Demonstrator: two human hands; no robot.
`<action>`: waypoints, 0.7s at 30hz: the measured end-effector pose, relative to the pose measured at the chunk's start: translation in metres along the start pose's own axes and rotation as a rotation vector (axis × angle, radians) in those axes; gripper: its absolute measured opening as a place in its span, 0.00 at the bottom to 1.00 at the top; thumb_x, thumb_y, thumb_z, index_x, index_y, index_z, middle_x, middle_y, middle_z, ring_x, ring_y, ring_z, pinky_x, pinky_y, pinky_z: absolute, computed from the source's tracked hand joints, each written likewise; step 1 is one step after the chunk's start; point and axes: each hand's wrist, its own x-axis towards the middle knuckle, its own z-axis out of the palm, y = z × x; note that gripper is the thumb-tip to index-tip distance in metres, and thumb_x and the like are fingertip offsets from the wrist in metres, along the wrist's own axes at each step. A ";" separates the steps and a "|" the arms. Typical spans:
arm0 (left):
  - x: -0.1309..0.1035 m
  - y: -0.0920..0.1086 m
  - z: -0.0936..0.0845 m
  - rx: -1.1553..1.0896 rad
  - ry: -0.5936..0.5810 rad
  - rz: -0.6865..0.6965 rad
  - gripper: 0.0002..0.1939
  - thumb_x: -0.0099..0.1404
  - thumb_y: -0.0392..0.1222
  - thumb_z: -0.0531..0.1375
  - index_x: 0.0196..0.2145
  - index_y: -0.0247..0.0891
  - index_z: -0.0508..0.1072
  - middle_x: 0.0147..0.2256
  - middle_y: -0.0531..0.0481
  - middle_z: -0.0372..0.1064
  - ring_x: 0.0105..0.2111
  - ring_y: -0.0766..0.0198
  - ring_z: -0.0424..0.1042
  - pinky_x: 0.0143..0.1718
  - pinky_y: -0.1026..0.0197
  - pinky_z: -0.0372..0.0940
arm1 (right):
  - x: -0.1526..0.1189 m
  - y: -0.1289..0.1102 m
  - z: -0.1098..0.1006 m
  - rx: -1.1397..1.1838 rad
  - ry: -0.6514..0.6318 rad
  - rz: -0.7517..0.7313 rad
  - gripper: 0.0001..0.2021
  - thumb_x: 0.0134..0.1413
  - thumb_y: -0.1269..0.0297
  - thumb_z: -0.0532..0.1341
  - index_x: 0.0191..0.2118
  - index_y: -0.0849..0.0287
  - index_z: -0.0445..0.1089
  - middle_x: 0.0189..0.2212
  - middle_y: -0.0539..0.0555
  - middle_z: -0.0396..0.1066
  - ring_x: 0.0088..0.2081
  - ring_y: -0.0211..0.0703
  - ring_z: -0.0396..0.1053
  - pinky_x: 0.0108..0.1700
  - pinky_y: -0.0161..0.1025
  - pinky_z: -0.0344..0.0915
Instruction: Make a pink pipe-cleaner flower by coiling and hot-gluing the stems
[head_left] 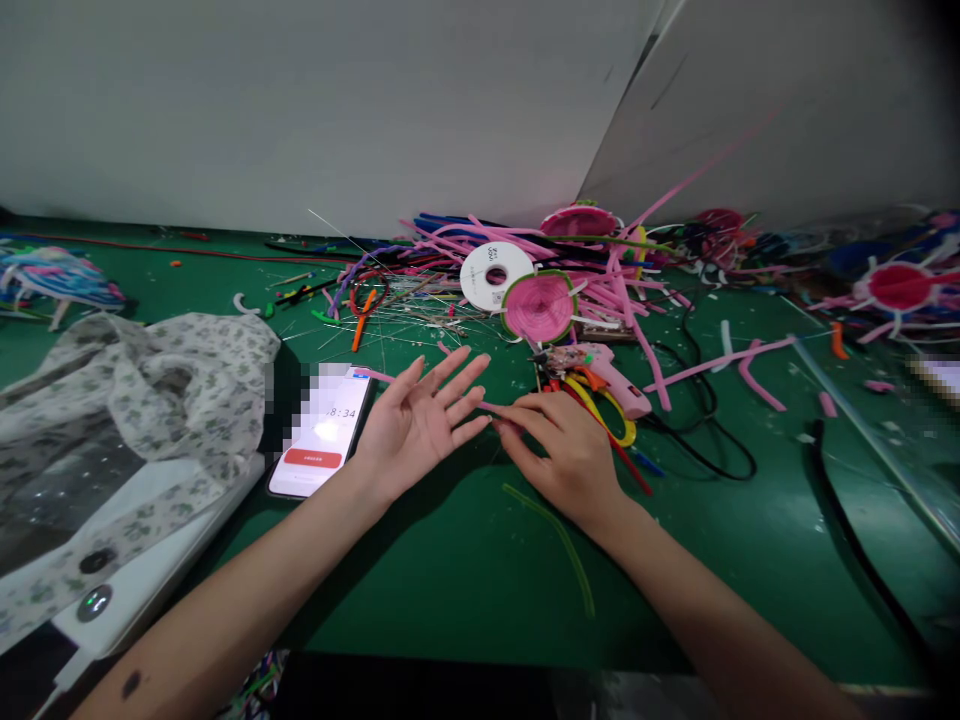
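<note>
My left hand [420,425] is held palm up over the table, its fingers stretched and spread. My right hand [566,455] pinches the end of a thin pink strip [489,408] between thumb and forefinger. Part of that strip seems to pass behind my left fingers, where I cannot follow it. Just beyond my right hand lie a pink glue gun [622,385] and a yellow-handled tool [626,430], perhaps scissors. A yellow-green strip [559,540] rests on the table below my right hand. Left of my left hand is a lit phone [319,440].
A white disc [487,275] and a round pink piece with green rim [540,305] lean on a heap of pink strips [457,240]. Floral cloth [187,370] covers a white device at left. A black cable [720,470] and clear plate edge [877,430] lie at right.
</note>
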 end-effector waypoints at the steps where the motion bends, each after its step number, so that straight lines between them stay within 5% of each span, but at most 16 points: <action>1: 0.000 0.000 0.000 -0.024 -0.001 -0.008 0.22 0.71 0.55 0.42 0.52 0.50 0.68 0.61 0.56 0.58 0.53 0.60 0.69 0.48 0.55 0.69 | 0.000 0.000 0.000 0.008 0.008 0.007 0.08 0.56 0.68 0.58 0.41 0.56 0.72 0.34 0.56 0.72 0.37 0.45 0.68 0.38 0.43 0.66; 12: 0.001 -0.001 0.001 0.004 0.043 0.008 0.19 0.71 0.53 0.46 0.53 0.49 0.67 0.61 0.54 0.58 0.52 0.59 0.70 0.47 0.55 0.70 | 0.000 -0.001 -0.002 0.108 0.133 0.138 0.09 0.52 0.67 0.62 0.41 0.54 0.68 0.35 0.54 0.74 0.39 0.46 0.70 0.43 0.46 0.66; 21: 0.001 -0.010 -0.009 0.004 0.033 0.072 0.08 0.62 0.53 0.61 0.35 0.49 0.74 0.48 0.59 0.73 0.44 0.62 0.74 0.47 0.53 0.71 | -0.001 0.005 0.001 0.162 0.174 0.228 0.07 0.54 0.66 0.61 0.40 0.55 0.68 0.36 0.54 0.73 0.40 0.46 0.70 0.44 0.46 0.66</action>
